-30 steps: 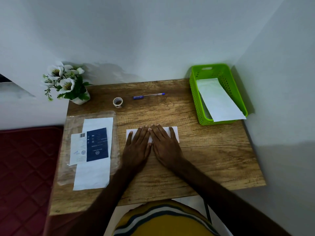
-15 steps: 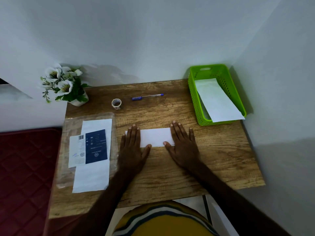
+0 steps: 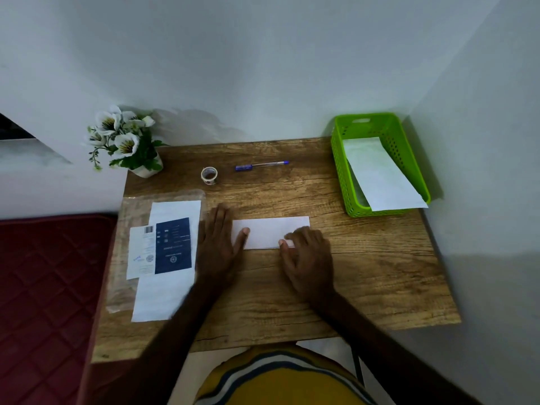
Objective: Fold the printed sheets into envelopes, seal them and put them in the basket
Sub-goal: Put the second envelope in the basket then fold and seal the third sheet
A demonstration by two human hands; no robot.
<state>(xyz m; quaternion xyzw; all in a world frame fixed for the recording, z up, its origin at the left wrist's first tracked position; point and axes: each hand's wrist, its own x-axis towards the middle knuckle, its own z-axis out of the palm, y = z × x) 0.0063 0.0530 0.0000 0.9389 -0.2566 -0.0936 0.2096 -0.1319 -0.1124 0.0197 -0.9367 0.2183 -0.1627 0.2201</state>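
Head view: left hand (image 3: 217,247) flat, blurred; right hand (image 3: 306,258) curled, perhaps pinching folded sheet (image 3: 270,230).

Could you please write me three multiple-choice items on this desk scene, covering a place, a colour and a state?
1. Where does the tape roll stand?
A. In the basket
B. Between the flower pot and the pen
C. On the stack of sheets

2. What colour is the basket?
A. Green
B. Red
C. Blue

3. How is the left hand?
A. Gripping the pen
B. Lifted in a fist
C. Flat, thumb on the folded paper

Key: B, it sits on bare wood between them; A, bright green plastic; C, palm down, fingers spread.
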